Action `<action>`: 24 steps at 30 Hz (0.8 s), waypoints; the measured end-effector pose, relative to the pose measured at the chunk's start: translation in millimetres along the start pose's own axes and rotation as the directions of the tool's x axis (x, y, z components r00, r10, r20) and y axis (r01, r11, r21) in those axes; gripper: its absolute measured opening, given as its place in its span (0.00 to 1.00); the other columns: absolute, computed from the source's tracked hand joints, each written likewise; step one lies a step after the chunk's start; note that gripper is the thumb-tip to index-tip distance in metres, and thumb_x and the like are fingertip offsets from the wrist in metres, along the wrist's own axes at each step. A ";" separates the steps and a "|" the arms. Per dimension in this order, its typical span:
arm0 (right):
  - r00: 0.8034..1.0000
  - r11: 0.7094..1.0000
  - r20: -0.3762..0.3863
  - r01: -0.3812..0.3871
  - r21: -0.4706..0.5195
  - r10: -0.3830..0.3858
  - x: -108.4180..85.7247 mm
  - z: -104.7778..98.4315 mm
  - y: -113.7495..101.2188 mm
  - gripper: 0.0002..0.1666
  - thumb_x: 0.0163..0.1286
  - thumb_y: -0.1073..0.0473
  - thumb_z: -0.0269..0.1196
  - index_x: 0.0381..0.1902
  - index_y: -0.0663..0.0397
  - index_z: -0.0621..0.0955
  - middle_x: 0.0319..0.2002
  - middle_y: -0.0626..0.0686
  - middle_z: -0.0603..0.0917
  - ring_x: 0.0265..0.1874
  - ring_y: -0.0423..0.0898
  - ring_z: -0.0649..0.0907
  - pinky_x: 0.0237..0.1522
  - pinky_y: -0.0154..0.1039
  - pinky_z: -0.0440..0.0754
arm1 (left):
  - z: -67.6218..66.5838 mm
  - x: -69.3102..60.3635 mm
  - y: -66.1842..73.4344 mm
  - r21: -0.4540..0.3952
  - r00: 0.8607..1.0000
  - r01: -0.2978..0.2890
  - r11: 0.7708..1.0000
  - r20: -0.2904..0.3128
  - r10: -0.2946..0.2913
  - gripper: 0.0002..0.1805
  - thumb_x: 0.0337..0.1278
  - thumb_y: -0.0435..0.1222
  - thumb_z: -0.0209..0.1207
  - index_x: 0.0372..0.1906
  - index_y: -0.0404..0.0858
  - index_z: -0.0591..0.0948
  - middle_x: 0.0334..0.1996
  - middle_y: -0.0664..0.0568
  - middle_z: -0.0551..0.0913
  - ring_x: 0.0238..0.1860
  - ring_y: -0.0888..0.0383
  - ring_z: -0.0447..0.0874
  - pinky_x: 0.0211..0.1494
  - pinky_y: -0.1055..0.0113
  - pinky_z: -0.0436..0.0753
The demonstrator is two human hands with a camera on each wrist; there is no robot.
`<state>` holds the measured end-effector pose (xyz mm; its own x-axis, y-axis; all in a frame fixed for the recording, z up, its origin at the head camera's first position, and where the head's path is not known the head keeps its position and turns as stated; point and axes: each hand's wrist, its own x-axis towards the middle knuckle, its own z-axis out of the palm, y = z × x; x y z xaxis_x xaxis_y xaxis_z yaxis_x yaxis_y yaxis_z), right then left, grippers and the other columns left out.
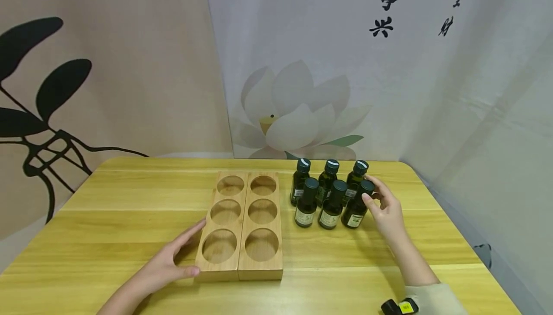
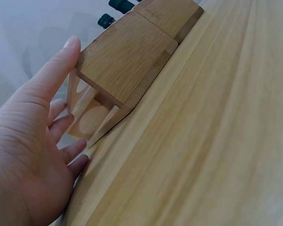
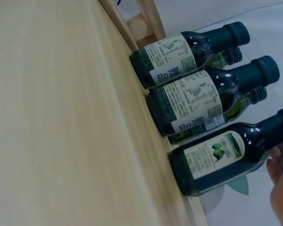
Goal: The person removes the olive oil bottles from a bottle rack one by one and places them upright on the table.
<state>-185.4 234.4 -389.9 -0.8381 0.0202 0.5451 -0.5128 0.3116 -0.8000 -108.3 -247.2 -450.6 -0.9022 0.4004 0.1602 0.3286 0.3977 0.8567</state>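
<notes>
Two wooden holders (image 1: 260, 275) stand side by side, each with three round holes with nothing in them. My left hand (image 1: 166, 263) is at the near left corner of the left holder, thumb and fingers spread. In the left wrist view, its thumb (image 2: 61, 66) touches the corner of the holder's end face (image 2: 127, 54). To the right of the holders stand several dark green olive oil bottles in two rows. My right hand (image 1: 389, 216) pinches the neck of the front-right olive oil bottle (image 1: 356, 209). The right wrist view shows that bottle's label (image 3: 214, 155), with green olives, facing out.
Close to the held bottle stand a front-middle bottle (image 1: 331, 209) and a back-right bottle (image 1: 355, 178). The front-left bottle (image 1: 306, 207) is near the right holder. A printed cloth (image 1: 302, 41) hangs behind the wooden table (image 1: 108, 209).
</notes>
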 end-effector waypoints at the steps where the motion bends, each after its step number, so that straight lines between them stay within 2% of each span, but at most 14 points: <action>1: 1.000 1.000 0.005 0.009 -0.007 -0.009 -0.1 -1.2 3.0 0.25 0.65 0.78 0.56 0.61 0.74 0.70 0.51 0.56 0.76 0.37 0.42 0.75 0.39 0.26 0.75 | -0.5 -0.5 -0.4 -0.001 1.000 -0.002 1.000 0.000 0.002 0.48 0.53 0.39 0.67 0.76 0.52 0.53 0.74 0.42 0.51 0.64 0.24 0.54 0.50 0.20 0.54; 5: 0.999 0.999 0.036 0.039 -0.028 -0.038 -2.0 -7.8 14.6 0.28 0.65 0.78 0.57 0.63 0.72 0.69 0.56 0.60 0.74 0.43 0.39 0.75 0.45 0.27 0.73 | -0.6 -1.2 -2.2 -0.012 1.000 -0.014 1.000 0.000 0.014 0.46 0.55 0.43 0.66 0.76 0.52 0.54 0.74 0.43 0.51 0.64 0.24 0.54 0.51 0.20 0.54; 9: 0.998 0.997 0.045 0.050 -0.053 -0.047 -4.7 -15.8 18.0 0.28 0.66 0.77 0.57 0.64 0.67 0.69 0.55 0.50 0.75 0.49 0.37 0.73 0.48 0.29 0.72 | 1.0 -0.1 -2.3 -0.030 1.000 -0.013 0.999 0.002 0.013 0.44 0.56 0.39 0.65 0.75 0.51 0.56 0.74 0.44 0.52 0.65 0.26 0.53 0.51 0.20 0.53; 12: 0.997 0.995 0.058 0.063 -0.077 -0.059 -4.5 -20.8 15.8 0.28 0.66 0.76 0.57 0.65 0.66 0.69 0.52 0.45 0.75 0.51 0.39 0.73 0.49 0.30 0.71 | 0.8 0.0 -0.1 -0.032 1.000 0.010 0.999 -0.015 -0.010 0.42 0.57 0.34 0.63 0.75 0.50 0.57 0.73 0.44 0.54 0.66 0.27 0.51 0.51 0.20 0.52; 16: 0.994 0.987 0.078 0.085 -0.138 -0.075 -1.3 -28.0 13.4 0.28 0.67 0.75 0.58 0.65 0.63 0.70 0.52 0.51 0.77 0.51 0.39 0.73 0.50 0.28 0.70 | -0.3 -0.4 3.7 -0.012 0.997 0.024 1.000 -0.073 -0.025 0.34 0.62 0.33 0.60 0.72 0.46 0.62 0.71 0.42 0.58 0.66 0.30 0.53 0.53 0.21 0.54; 19: 0.993 0.975 0.086 0.096 -0.200 -0.080 0.8 -34.6 12.6 0.28 0.67 0.74 0.59 0.64 0.62 0.70 0.52 0.57 0.79 0.51 0.36 0.73 0.49 0.27 0.69 | -2.7 0.3 6.5 0.029 0.994 0.010 1.000 -0.112 -0.006 0.30 0.65 0.33 0.58 0.70 0.42 0.66 0.69 0.40 0.63 0.65 0.30 0.57 0.53 0.23 0.56; 22: 0.992 0.955 0.104 0.101 -0.277 -0.074 2.0 -42.0 11.8 0.26 0.68 0.71 0.59 0.64 0.61 0.71 0.51 0.61 0.79 0.50 0.35 0.74 0.48 0.25 0.69 | -8.5 1.7 10.7 0.066 0.993 0.007 0.998 -0.122 0.001 0.28 0.65 0.34 0.57 0.69 0.40 0.67 0.68 0.38 0.64 0.65 0.30 0.57 0.53 0.23 0.55; 24: 0.991 0.940 0.119 0.100 -0.327 -0.064 3.4 -46.9 11.3 0.24 0.70 0.68 0.58 0.63 0.61 0.72 0.51 0.62 0.79 0.49 0.39 0.74 0.47 0.24 0.68 | -14.7 2.9 14.6 0.091 0.993 0.010 0.996 -0.119 0.001 0.28 0.65 0.35 0.57 0.69 0.40 0.67 0.67 0.38 0.65 0.66 0.30 0.57 0.53 0.22 0.55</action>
<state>-185.4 282.5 -385.3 -0.8197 -0.1134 0.5615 -0.5051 0.6055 -0.6150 -110.2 -252.4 -430.4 -0.9288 0.2997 0.2179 0.3433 0.4750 0.8103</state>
